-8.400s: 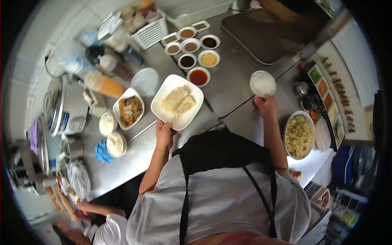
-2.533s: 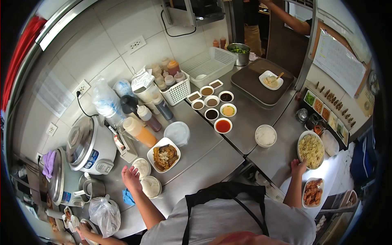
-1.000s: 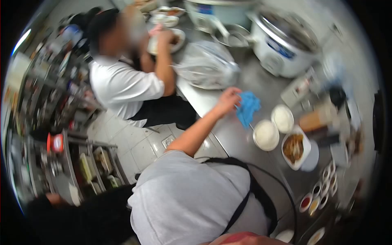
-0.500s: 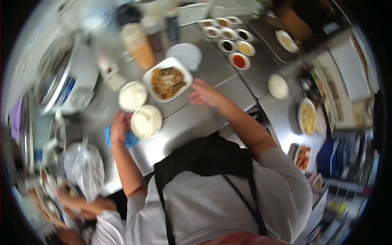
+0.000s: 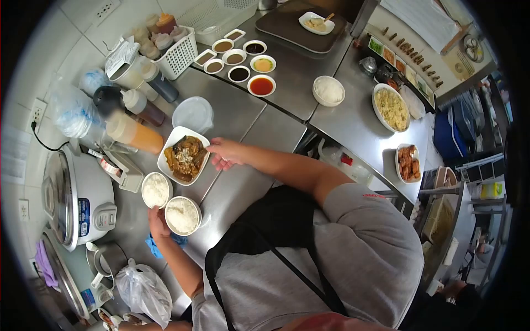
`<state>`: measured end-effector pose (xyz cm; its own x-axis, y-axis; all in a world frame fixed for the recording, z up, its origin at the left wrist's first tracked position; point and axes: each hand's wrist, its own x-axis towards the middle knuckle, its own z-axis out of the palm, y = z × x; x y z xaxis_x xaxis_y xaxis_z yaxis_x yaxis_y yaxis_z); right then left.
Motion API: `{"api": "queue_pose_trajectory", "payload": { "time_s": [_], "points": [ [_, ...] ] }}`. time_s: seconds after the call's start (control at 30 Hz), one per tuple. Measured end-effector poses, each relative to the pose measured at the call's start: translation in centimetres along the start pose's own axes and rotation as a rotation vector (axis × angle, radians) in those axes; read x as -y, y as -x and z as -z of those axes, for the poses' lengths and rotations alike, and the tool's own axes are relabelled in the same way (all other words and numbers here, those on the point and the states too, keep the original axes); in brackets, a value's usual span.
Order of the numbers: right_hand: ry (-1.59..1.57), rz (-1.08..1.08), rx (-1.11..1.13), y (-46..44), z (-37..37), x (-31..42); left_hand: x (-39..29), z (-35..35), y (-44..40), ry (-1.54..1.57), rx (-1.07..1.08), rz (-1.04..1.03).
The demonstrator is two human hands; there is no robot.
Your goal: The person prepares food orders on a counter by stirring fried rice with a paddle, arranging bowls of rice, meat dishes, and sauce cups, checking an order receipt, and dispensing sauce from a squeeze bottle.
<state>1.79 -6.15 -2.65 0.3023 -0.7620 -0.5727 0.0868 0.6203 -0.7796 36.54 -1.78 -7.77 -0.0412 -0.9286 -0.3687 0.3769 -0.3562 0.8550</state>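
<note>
My left hand [image 5: 158, 223] is at the near side of two white bowls of rice, its fingers stretched up against the rims of the upper rice bowl [image 5: 157, 190] and the lower rice bowl [image 5: 183, 215]; some fingertips are hidden. A blue cloth [image 5: 154, 246] lies just below it, partly covered by the wrist. With fingers apart, my right hand [image 5: 225, 154] reaches the right rim of a square white dish of brown food with pale topping [image 5: 186, 159]. Its fingertips touch that rim, and the dish sits flat on the metal counter [image 5: 248, 182].
A round clear lid [image 5: 192, 115] and sauce bottles [image 5: 134, 132] stand behind the dish. Several sauce cups [image 5: 261, 85] are farther back. A rice cooker [image 5: 91, 204] and plastic bag [image 5: 143, 292] are left; another rice bowl [image 5: 329, 91], fried rice [image 5: 391, 108] and a chicken dish [image 5: 408, 163] are right.
My right hand has come to the rim of the square dish. My left hand, earlier by the blue cloth, is now against the rice bowls. The view has shifted with my head.
</note>
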Motion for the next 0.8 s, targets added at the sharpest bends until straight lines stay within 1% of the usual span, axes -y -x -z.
{"api": "queue_pose_trajectory", "payload": {
  "time_s": [0.07,0.13,0.17,0.23,0.27,0.3,0.37,0.4,0.47,0.53,0.6,0.63,0.67,0.73,0.8],
  "points": [
    [0.022,0.021,0.001,-0.6,-0.1,-0.1,0.7,1.3,-1.1,0.052,-0.023,0.046],
    [0.111,0.062,-0.007,-1.3,-0.6,0.1,0.0,0.2,-1.0,0.110,-0.046,0.075],
    [0.151,0.083,-0.012,-1.7,-0.9,0.2,-0.5,-1.0,-0.6,0.101,-0.075,0.075],
    [0.130,0.139,-0.075,-2.0,-1.1,0.2,-1.5,-2.6,-0.1,0.076,-0.132,0.082],
    [0.122,0.169,-0.104,-1.9,-0.9,0.0,-1.5,-1.8,-0.6,0.053,-0.225,0.114],
    [0.115,0.200,-0.134,-1.6,-0.6,0.0,-2.1,-2.0,-0.7,0.037,-0.227,0.098],
    [0.083,0.190,-0.138,0.5,1.3,0.1,-3.3,-1.5,-0.8,-0.026,-0.307,0.066],
    [0.047,0.167,-0.128,2.3,2.4,0.1,-4.4,-2.4,0.0,-0.065,-0.304,0.040],
    [-0.119,0.139,-0.108,4.6,5.6,-0.9,-6.3,-5.0,1.1,-0.162,-0.233,-0.035],
    [-0.255,0.325,0.038,6.7,10.6,-2.4,-7.9,-8.4,2.0,-0.178,-0.190,-0.117],
    [-0.203,0.299,-0.163,12.6,13.4,1.5,-8.9,-12.7,2.4,-0.200,-0.133,-0.126],
    [-0.050,0.296,-0.182,14.6,15.8,3.0,-8.9,-14.9,2.5,-0.212,-0.110,-0.123],
    [-0.200,0.326,-0.290,14.6,18.6,1.9,-8.5,-16.8,1.9,-0.182,-0.065,-0.123],
    [-0.108,0.383,-0.473,17.8,22.6,3.5,-7.3,-20.9,0.4,-0.156,0.054,-0.093],
    [-0.252,0.428,-0.622,19.6,26.3,4.1,-5.3,-25.3,-1.9,-0.136,0.186,-0.021]
  ]
}}
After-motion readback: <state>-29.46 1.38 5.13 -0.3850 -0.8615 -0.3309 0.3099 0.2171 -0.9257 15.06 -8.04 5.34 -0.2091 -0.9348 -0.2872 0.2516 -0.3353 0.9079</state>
